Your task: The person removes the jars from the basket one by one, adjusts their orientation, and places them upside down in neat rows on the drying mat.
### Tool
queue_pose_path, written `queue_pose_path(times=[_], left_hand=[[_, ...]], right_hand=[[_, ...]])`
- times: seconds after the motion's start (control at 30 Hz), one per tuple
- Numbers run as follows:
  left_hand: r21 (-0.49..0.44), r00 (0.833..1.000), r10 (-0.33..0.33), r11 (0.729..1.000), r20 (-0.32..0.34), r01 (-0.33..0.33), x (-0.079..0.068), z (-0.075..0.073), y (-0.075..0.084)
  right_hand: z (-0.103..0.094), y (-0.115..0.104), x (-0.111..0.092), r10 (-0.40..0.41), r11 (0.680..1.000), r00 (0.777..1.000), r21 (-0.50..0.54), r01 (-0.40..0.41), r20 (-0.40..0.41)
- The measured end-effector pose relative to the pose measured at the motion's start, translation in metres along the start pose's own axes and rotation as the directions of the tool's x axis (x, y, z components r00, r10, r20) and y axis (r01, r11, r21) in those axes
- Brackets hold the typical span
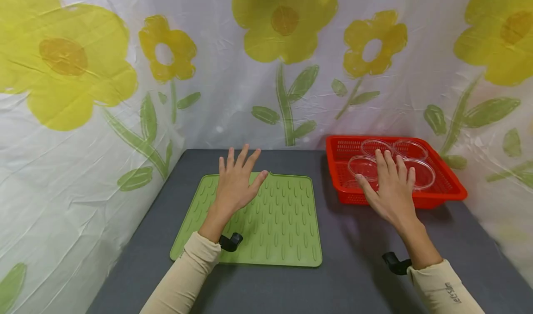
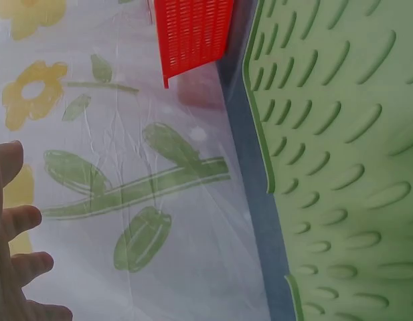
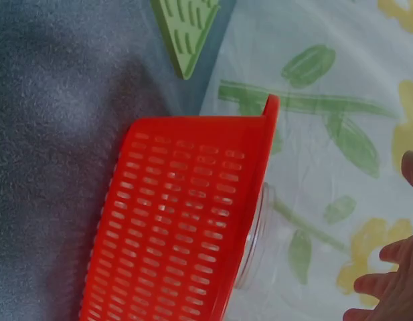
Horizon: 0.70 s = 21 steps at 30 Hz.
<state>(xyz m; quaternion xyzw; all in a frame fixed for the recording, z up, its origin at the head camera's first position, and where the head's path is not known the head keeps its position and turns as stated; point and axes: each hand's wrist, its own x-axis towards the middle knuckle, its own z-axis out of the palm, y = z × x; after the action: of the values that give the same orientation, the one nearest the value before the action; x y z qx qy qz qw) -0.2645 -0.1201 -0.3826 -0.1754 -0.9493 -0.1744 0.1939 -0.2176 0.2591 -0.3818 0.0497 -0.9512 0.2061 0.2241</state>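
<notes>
Over the green ridged mat (image 1: 287, 221) my left hand (image 1: 235, 187) is held in the air, fingers spread and straight, holding nothing. My right hand (image 1: 391, 191) hovers in front of a red perforated basket (image 1: 441, 198), also with straight fingers and nothing in them. Several clear round dishes (image 1: 425, 177) sit in the basket, partly hidden behind the right fingers. In the left wrist view the left fingertips (image 2: 33, 261) show at the lower left, away from the mat. The right wrist view has the right fingertips (image 3: 373, 285) at the edge, apart from the basket's side (image 3: 173, 221).
The mat lies on a dark grey tabletop (image 1: 266, 291), left of the basket. White sheeting (image 1: 216, 96) with painted yellow flowers hangs behind and along both sides of the table. A black wrist mount (image 1: 231, 242) is strapped to each forearm.
</notes>
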Motion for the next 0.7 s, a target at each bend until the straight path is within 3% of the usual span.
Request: queue_pose_path(times=[0.7], left_hand=[[-0.009,0.998,0.014,1.0,0.055,-0.014,0.004,0.01,0.009]], right_hand=[[-0.002,0.015,0.0,0.037,0.999,0.999,-0.01,-0.037,0.0]])
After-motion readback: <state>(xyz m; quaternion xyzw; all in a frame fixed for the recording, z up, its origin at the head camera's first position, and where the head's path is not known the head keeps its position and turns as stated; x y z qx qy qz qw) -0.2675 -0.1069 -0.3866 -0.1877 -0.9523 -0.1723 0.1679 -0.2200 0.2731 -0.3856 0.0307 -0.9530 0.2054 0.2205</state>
